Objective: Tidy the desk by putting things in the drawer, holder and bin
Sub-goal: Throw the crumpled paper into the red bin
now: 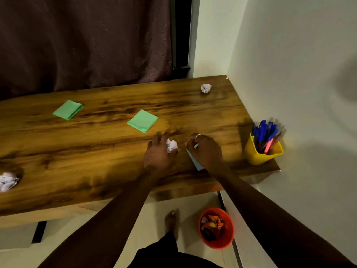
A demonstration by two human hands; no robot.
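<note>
My left hand [157, 153] curls its fingers round a crumpled white paper ball [172, 145] on the wooden desk [96, 151]. Just to its right, my right hand [205, 149] pinches a pale blue folded paper [195, 161] lying near the desk's front edge. Two green folded papers lie further back, one in the middle [143, 120] and one to the left [68, 110]. More crumpled balls sit at the far right corner [206, 88] and at the left edge [7, 180]. A yellow holder [260, 153] full of pens stands at the right end. An orange bin [217, 228] holds rubbish on the floor.
A pale wall runs along the desk's right side, close behind the holder. A dark curtain [87, 41] hangs behind the desk. My foot [172, 219] stands on the light floor beside the bin. No drawer is visible.
</note>
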